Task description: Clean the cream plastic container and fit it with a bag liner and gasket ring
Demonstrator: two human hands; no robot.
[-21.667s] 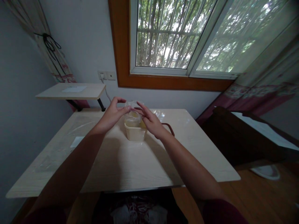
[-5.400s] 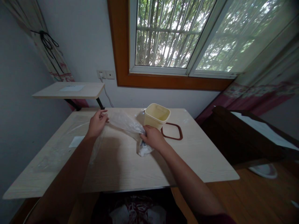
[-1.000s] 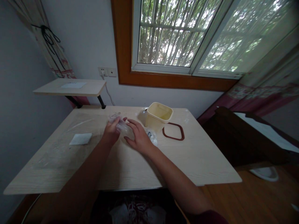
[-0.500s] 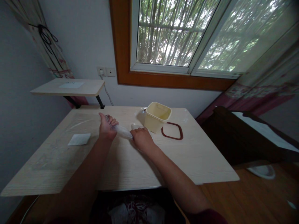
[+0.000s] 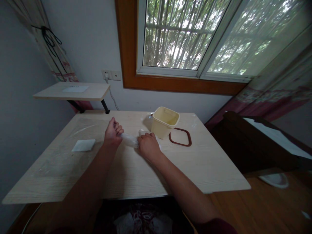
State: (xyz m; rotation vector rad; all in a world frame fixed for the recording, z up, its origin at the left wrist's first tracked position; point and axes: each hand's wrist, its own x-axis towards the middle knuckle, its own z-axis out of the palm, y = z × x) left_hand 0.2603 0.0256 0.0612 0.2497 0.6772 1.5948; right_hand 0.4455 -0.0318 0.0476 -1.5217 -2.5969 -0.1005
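A thin whitish plastic bag stretches, bunched up, between my two hands above the table. My left hand is closed around one end. Fingers wrapped over the other part, my right hand grips the bag, and a bit of the film sticks out behind its knuckles. Just beyond the right hand stands a cream plastic bin, upright with its mouth facing up. To the bin's right a brown-red rounded-square ring lies flat on the table.
The wooden table carries a clear plastic sheet at left, with a white folded paper on it. A raised shelf stands at the back left. Crumpled clear film lies behind the bin.
My left thumb has folded down over the bag, where it stuck up before. Both hands stay in nearly the same place, still holding the bag.
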